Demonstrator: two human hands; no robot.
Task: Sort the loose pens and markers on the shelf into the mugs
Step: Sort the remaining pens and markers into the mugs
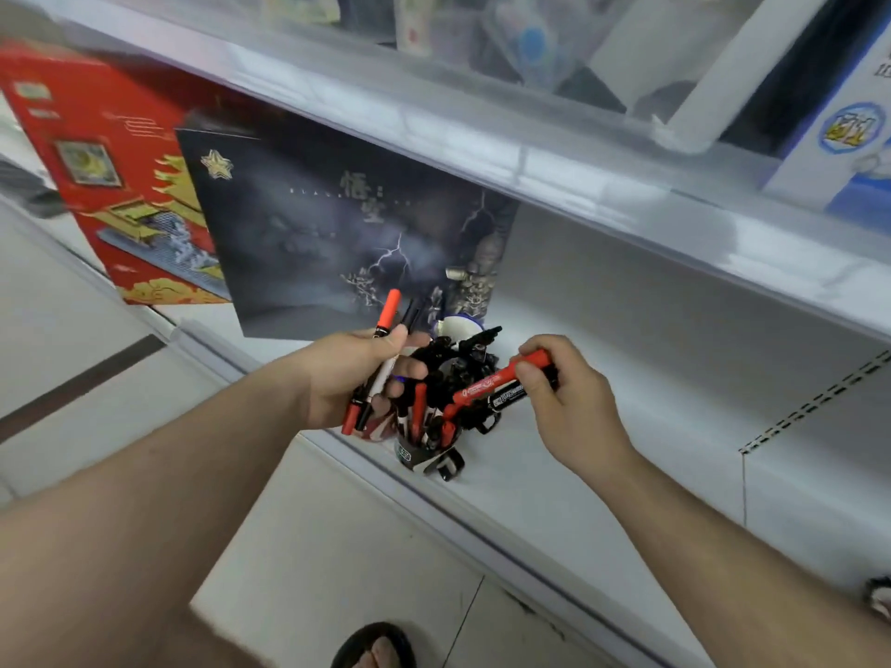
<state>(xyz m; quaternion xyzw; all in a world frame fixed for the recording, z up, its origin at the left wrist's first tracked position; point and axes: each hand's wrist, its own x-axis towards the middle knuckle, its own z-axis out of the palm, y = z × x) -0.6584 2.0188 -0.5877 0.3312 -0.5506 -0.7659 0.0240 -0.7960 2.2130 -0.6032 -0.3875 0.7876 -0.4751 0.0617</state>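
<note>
While the red box and the dark printed box are leaning at the back of the white shelf, the left hand is clenching a fistful of pens, their slim plastic barrels fanning upward and downward out of the fist, an orange-red cap standing highest. Just right of that fist the dark mug is standing near the shelf's front lip, already bristling with red and black pens, and behind it a white mug is peeking out, mostly hidden. Further right, the right hand is pinching two thick markers together, a red marker and a black marker, both smooth cylinders with glossy printed labels. Their long axes are running down and to the left, so the free ends are pointing at the dark mug's mouth, which lies just below and left of this hand. I judge the right hand to be the nearer for the drop: tipping the markers steeper should let them slide in, though the crowded mouth may be blocking them.
</note>
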